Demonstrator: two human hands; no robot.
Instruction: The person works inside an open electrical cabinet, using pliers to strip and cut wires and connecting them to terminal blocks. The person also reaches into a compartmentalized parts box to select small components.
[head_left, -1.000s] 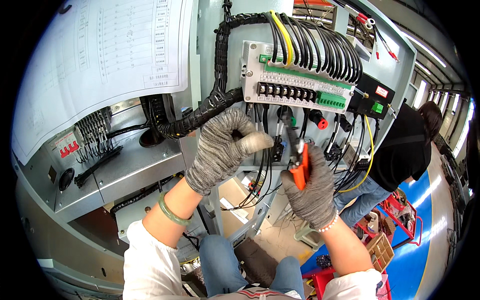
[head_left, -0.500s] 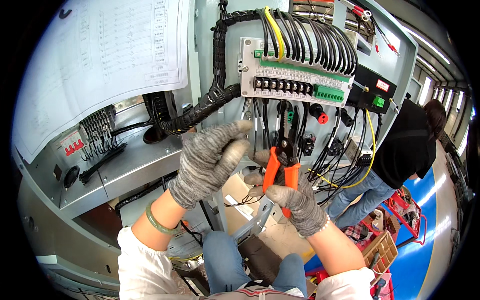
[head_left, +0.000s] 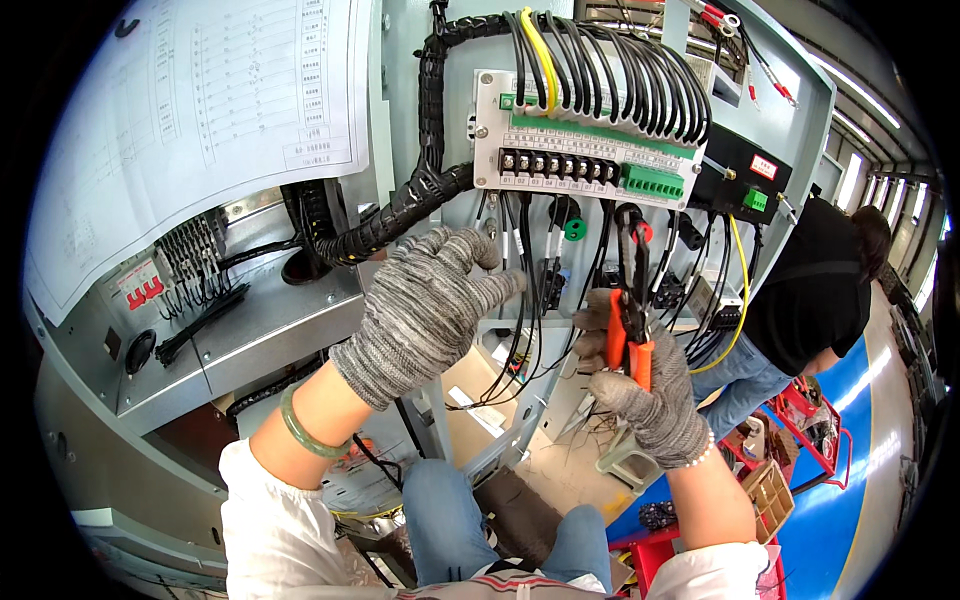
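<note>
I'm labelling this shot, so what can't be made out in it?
Head view:
Left hand: palm hidden by its own back.
Red knob: partly covered by the pliers in the right hand; whether they touch can't be told.
Paper: top cut off by the picture's upper edge; fine writing too small.

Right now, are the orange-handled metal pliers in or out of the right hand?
In: the gloved right hand holds the pliers by their handles.
</note>
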